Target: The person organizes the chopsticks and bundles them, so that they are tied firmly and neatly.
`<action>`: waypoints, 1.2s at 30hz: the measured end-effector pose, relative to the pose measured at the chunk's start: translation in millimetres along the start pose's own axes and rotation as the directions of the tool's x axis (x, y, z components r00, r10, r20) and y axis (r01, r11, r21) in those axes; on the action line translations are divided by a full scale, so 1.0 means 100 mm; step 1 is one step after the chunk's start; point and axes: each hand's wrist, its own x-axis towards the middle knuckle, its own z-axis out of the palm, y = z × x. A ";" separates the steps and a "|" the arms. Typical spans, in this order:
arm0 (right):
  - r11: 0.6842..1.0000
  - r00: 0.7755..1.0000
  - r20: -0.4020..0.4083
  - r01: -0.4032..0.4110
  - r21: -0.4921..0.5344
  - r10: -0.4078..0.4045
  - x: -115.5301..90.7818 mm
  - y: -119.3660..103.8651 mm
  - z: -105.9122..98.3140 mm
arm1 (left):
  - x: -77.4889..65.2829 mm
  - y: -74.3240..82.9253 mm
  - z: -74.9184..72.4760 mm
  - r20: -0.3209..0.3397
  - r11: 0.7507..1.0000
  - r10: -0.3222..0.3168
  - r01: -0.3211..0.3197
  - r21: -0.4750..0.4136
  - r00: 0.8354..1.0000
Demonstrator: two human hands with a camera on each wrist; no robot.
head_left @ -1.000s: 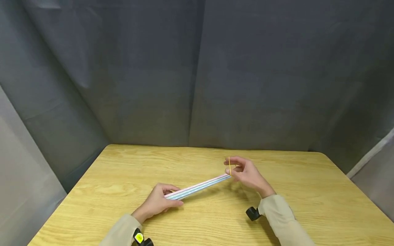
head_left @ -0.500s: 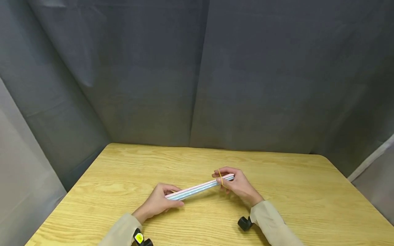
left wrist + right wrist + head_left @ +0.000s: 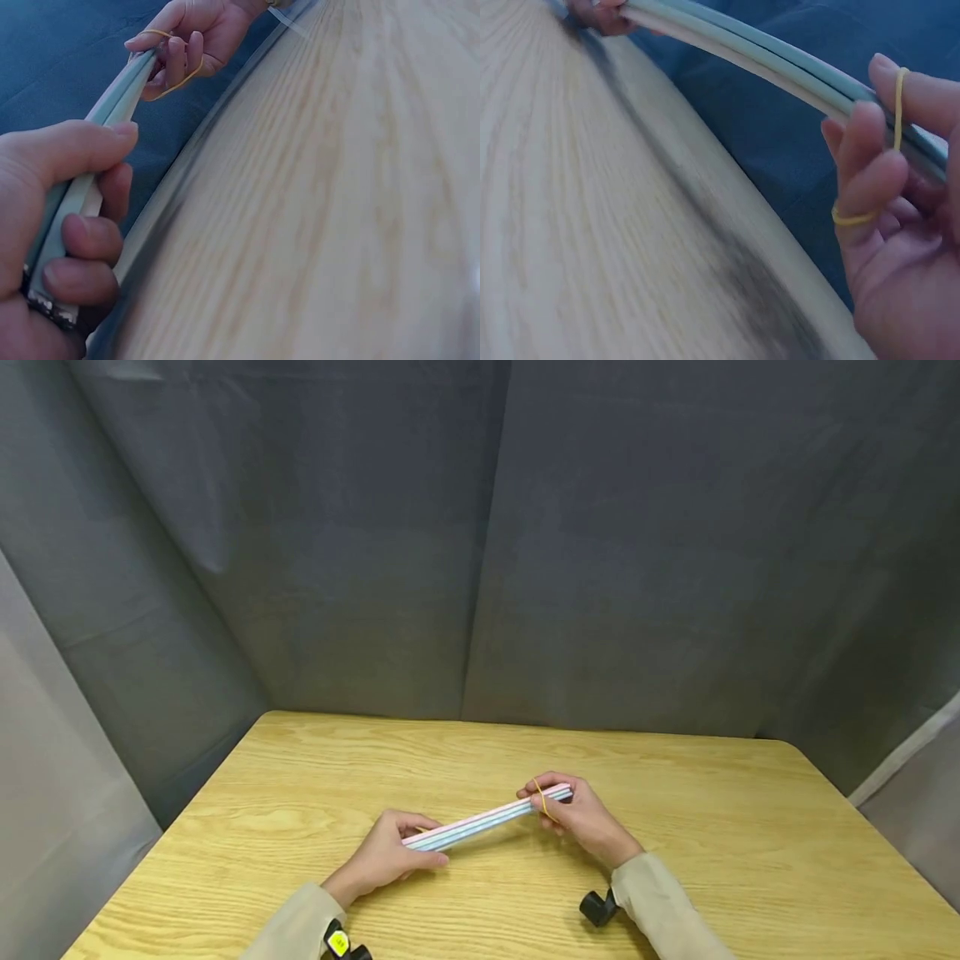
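Note:
A bundle of long, slim pastel sticks (image 3: 472, 829) in pink, white and pale blue slants above the table. My left hand (image 3: 384, 858) grips its near-left end, the thumb along one side. Dark, silvery tips (image 3: 54, 309) poke out below the curled fingers in the left wrist view. At the other end, my right hand (image 3: 587, 818) has a yellow rubber band (image 3: 899, 112) stretched over its thumb and fingers. That band passes around the bundle a little way in from the far end. In the right wrist view, the curled fingertips lie close beside the sticks.
Both hands are above a light wood-grain table (image 3: 300, 777). Grey curtains (image 3: 360, 543) hang behind its back edge and at the sides. A small black camera (image 3: 597, 908) sits at the right wrist, another (image 3: 347, 942) at the left.
My right hand has moved left and slightly down, carrying the rubber band from the bundle's tip inward along the sticks. Its fingers have drawn closer together. The left hand has barely moved.

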 end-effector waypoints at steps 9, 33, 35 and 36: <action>0.980 0.988 0.150 0.016 0.199 -0.046 0.00 0.08 -0.07 | 0.01 -0.01 0.01 -0.003 0.999 0.012 -0.012 -0.039 1.000; 0.912 0.995 -0.066 0.040 -0.407 -0.073 0.00 0.08 0.43 | 0.00 0.01 0.04 -0.217 0.997 -0.068 0.058 -0.049 0.974; 0.887 0.987 -0.085 0.081 -0.454 -0.133 -0.01 0.09 0.45 | 0.00 0.02 0.04 -0.216 0.996 -0.081 0.069 -0.060 0.973; 0.877 0.983 -0.093 0.095 -0.472 -0.156 -0.01 0.09 0.45 | 0.00 0.02 0.04 -0.213 0.995 -0.088 0.075 -0.067 0.973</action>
